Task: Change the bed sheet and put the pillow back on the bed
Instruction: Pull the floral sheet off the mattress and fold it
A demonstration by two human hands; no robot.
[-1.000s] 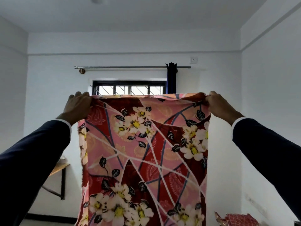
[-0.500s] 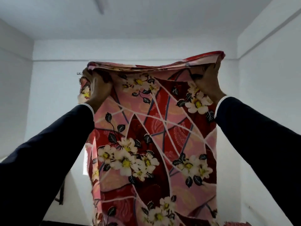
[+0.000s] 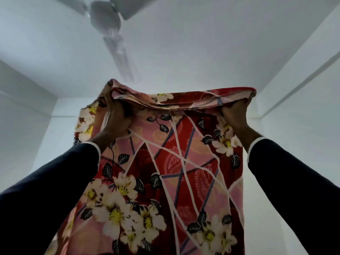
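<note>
While held overhead by top edge: floral bed sheet [image 3: 176,172], hanging down between arms. Left hand [image 3: 115,118] clenched on bunched corner, right hand [image 3: 234,118] gripping opposite corner. Risk: ceiling fan [image 3: 108,21] just above; higher flick could snag fabric.

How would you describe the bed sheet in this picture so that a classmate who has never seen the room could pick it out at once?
Start at the white ceiling fan and look straight down. Below it, the left hand and right hand hold up a hanging cloth by its folded top edge: that is the bed sheet. Against plain white walls, it alone is patterned: red and pink, with white flowers and black leaves.
</note>
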